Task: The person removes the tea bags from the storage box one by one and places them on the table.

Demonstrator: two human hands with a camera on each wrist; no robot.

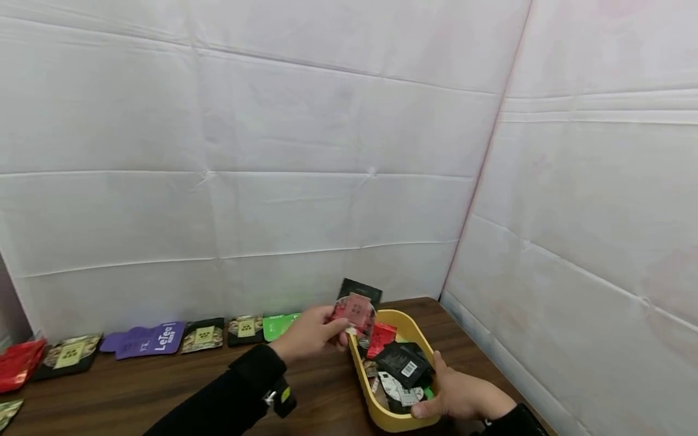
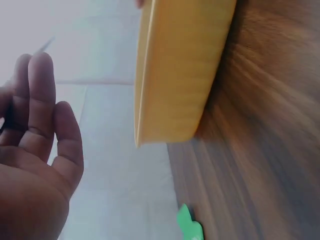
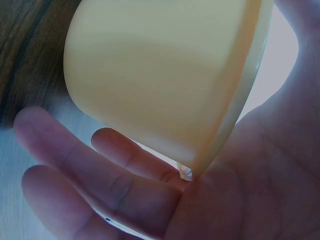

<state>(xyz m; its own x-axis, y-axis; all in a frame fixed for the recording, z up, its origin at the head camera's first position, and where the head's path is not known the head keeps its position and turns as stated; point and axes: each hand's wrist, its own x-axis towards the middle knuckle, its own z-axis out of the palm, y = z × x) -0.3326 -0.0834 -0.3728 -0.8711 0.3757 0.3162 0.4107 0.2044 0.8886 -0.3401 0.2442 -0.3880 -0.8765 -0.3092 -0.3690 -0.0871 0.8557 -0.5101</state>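
My left hand [image 1: 311, 336] pinches a black tea packet with a red label [image 1: 357, 309] between thumb and fingers, over the left rim of a yellow plastic basket [image 1: 362, 378]. The left wrist view shows this hand's palm side [image 2: 35, 150] beside the basket's outer wall [image 2: 180, 75]; the packet is hidden there. My right hand [image 1: 463, 390] grips the basket's right side, thumb over the rim and fingers along the outside [image 3: 125, 185]. Inside lie a red packet [image 1: 382, 339], a black packet with a barcode [image 1: 403, 363] and a white-and-black packet [image 1: 398, 387], among others.
Along the wall runs a row of packets: red [image 1: 20, 364], black with a yellow label [image 1: 69, 356], purple [image 1: 149, 340], two more black ones [image 1: 203, 335] and a green one [image 1: 279, 326]. Another packet [image 1: 8, 413] is at the left edge. White sheeting [image 1: 272, 212] backs the wooden table [image 1: 180, 390].
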